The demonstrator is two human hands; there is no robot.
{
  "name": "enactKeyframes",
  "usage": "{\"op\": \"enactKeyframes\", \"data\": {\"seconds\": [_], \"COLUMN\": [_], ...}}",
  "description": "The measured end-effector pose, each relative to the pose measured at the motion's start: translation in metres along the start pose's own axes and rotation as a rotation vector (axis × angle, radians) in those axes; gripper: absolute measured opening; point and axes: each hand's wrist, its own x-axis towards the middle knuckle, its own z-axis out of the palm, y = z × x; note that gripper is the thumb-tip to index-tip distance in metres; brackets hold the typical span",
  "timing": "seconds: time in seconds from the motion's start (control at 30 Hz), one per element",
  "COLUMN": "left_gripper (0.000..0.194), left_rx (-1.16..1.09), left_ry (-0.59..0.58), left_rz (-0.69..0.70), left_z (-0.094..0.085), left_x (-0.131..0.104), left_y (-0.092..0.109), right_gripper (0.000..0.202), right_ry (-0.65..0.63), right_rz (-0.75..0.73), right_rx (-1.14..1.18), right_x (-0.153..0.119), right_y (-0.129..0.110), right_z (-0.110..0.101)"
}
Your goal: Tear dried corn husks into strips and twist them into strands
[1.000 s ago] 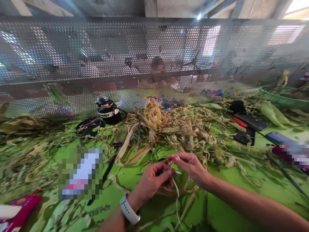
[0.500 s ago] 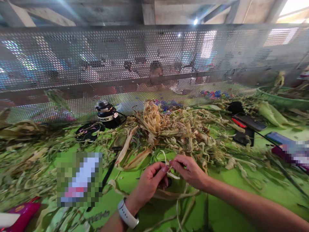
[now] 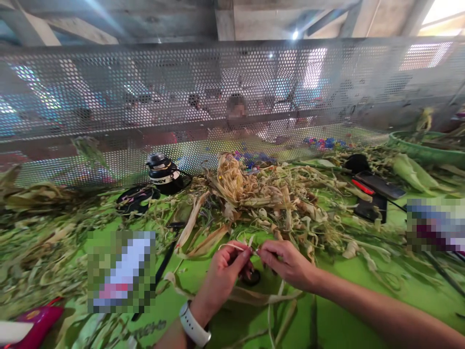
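Observation:
Thumb and fingers of my left hand [image 3: 225, 271] are pinched on a thin pale husk strip [image 3: 232, 246], whose end curves over the fingers. Close against it on the right, my right hand [image 3: 285, 261] is closed too, its fingertips at the same strip. A white watch band [image 3: 194, 325] circles my left wrist. Below the fingertips a small dark round object [image 3: 252, 277] is partly hidden by my left hand. A long dry husk [image 3: 254, 295] lies on the green table [image 3: 327, 317] under my hands.
Beyond my hands lies a heap of dry husks [image 3: 269, 194]. A black bottle [image 3: 164, 175] stands behind left, phones [image 3: 378, 185] lie right, near a green basket [image 3: 428, 151]. A perforated metal screen [image 3: 203, 72] spans the back, with people behind it.
The pale strip's loop that stood above my fingers now lies lower, curving left over my left hand. My right fingers have closed in lower beside the left ones.

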Motion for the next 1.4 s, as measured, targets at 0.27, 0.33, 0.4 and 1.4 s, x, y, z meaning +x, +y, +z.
{"op": "enactKeyframes", "data": {"seconds": [0.27, 0.33, 0.4, 1.4], "left_gripper": [0.03, 0.031, 0.029, 0.011], "left_rx": [-0.006, 0.013, 0.037, -0.44], "left_ry": [-0.09, -0.136, -0.154, -0.293], "left_rz": [-0.061, -0.058, -0.045, -0.107], "left_z": [0.001, 0.003, 0.003, -0.003], "left_x": [-0.003, -0.004, -0.005, -0.009], "left_y": [0.005, 0.005, 0.002, -0.001], "right_gripper": [0.044, 0.044, 0.041, 0.029], "right_ry": [-0.042, -0.047, -0.027, 0.021], "right_rz": [0.071, 0.076, 0.04, 0.152], "right_rx": [0.108, 0.123, 0.086, 0.721], "right_x": [0.002, 0.003, 0.003, 0.001], "right_y": [-0.001, -0.001, -0.001, -0.006], "right_z": [-0.011, -0.012, -0.01, -0.004]}}
